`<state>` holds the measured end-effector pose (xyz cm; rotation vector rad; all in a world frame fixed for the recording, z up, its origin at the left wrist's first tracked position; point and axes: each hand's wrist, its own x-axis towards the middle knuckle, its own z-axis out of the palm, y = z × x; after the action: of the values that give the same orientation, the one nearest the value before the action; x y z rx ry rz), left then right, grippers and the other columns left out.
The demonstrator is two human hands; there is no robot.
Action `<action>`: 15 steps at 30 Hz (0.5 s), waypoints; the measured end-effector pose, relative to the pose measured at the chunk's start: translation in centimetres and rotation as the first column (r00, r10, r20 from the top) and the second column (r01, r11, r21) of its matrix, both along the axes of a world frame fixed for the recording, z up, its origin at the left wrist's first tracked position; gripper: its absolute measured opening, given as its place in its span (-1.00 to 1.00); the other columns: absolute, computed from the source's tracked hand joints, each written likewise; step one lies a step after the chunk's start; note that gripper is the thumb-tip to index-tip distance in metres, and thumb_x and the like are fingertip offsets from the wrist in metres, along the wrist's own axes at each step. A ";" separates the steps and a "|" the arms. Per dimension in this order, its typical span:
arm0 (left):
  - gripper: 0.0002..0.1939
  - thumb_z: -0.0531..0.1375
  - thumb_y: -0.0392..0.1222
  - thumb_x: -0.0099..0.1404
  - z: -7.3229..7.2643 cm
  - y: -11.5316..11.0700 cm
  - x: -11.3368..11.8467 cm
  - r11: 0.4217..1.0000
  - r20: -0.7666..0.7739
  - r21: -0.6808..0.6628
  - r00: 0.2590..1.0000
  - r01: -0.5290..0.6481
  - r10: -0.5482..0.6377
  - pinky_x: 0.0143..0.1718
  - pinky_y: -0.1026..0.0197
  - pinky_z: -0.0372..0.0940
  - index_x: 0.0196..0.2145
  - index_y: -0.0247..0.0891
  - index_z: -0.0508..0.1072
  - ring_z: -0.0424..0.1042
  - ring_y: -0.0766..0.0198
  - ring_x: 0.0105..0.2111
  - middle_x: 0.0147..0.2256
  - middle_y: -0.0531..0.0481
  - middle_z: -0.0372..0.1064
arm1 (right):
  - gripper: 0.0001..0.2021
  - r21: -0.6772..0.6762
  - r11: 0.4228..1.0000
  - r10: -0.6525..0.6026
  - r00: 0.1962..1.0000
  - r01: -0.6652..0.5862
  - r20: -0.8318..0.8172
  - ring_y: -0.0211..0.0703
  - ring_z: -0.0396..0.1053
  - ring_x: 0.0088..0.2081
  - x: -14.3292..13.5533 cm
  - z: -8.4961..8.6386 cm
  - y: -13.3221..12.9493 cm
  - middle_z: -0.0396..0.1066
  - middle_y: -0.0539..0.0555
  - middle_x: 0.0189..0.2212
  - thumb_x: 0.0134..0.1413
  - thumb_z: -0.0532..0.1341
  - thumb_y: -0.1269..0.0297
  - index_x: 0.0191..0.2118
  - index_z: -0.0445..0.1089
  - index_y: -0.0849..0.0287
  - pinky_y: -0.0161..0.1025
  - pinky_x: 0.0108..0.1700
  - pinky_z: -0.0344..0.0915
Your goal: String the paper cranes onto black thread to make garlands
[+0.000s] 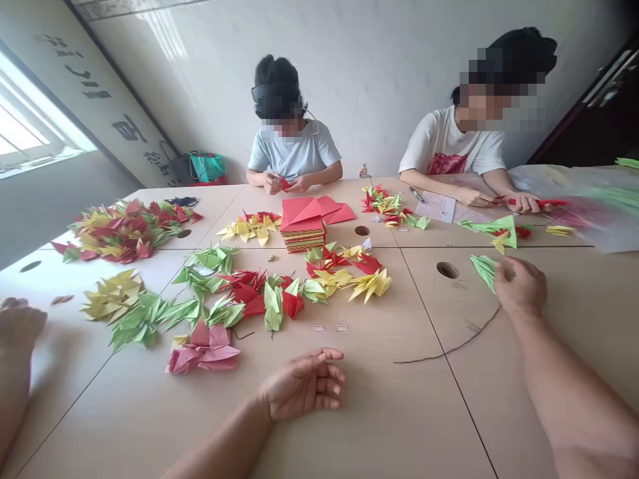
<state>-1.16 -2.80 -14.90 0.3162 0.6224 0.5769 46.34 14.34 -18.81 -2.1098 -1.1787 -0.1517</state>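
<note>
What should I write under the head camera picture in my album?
Right hand holding green folded paper, left hand empty, colourful folded pieces on the table.

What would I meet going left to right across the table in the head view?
Another person's hand, yellow folded-paper cluster, pink folded-paper cluster, left hand, tabletop hole, green folded-paper bunch, right hand.

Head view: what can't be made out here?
All in the head view:
Gripped end of the green paper bundle: hidden by the right hand.
Another person's hand: cut off by the left edge.
Full extent of the plastic sheeting: blurred, cut off by the right edge.
Print on the two small labels: too small.
</note>
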 end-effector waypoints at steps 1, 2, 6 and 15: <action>-0.79 0.12 -0.17 0.35 0.0 -0.1 0.0 1.000 -0.004 0.005 1.000 -0.001 0.001 -0.23 0.11 0.34 -0.11 -0.29 0.43 0.48 0.25 -0.34 -0.27 -0.11 0.46 | -0.71 0.057 0.996 -0.068 0.997 0.071 -0.039 -0.02 0.37 -0.02 -0.1 0.1 -0.3 0.35 0.15 0.01 0.22 0.19 0.24 0.02 0.34 0.21 0.05 -0.01 0.34; -0.79 0.13 -0.16 0.35 0.1 -0.1 0.0 1.000 -0.009 0.012 1.000 -0.003 0.003 -0.23 0.12 0.34 -0.11 -0.28 0.43 0.48 0.25 -0.34 -0.27 -0.11 0.46 | -0.70 0.111 0.983 -0.135 0.987 0.144 -0.087 -0.01 0.36 -0.01 -0.2 0.3 -0.6 0.34 0.15 0.02 0.22 0.19 0.24 0.03 0.33 0.21 0.06 -0.01 0.33; -0.79 0.14 -0.15 0.33 0.3 -0.3 0.0 0.999 -0.042 0.048 0.999 -0.007 0.009 -0.23 0.13 0.33 -0.12 -0.27 0.43 0.47 0.28 -0.35 -0.28 -0.09 0.44 | -0.68 0.239 0.904 -0.278 0.912 0.355 -0.300 -0.02 0.38 -0.04 -0.6 0.3 -2.6 0.34 0.15 0.02 0.22 0.19 0.24 0.06 0.30 0.21 0.03 -0.05 0.37; -0.72 0.19 -0.03 0.23 0.7 -1.4 0.3 0.914 -0.375 0.395 0.892 -0.093 0.253 -0.22 0.07 0.31 -0.18 -0.26 0.40 0.41 0.23 -0.38 -0.34 -0.08 0.38 | -0.68 0.301 0.852 -0.217 0.812 0.429 -0.542 -0.04 0.39 -0.07 -3.9 -0.7 -8.9 0.35 0.15 0.00 0.22 0.19 0.23 0.06 0.30 0.20 -0.01 -0.08 0.39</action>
<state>-0.87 -4.23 -14.24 0.7587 0.9678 0.8135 42.40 5.39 -19.49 -1.7997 -0.4166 -0.0119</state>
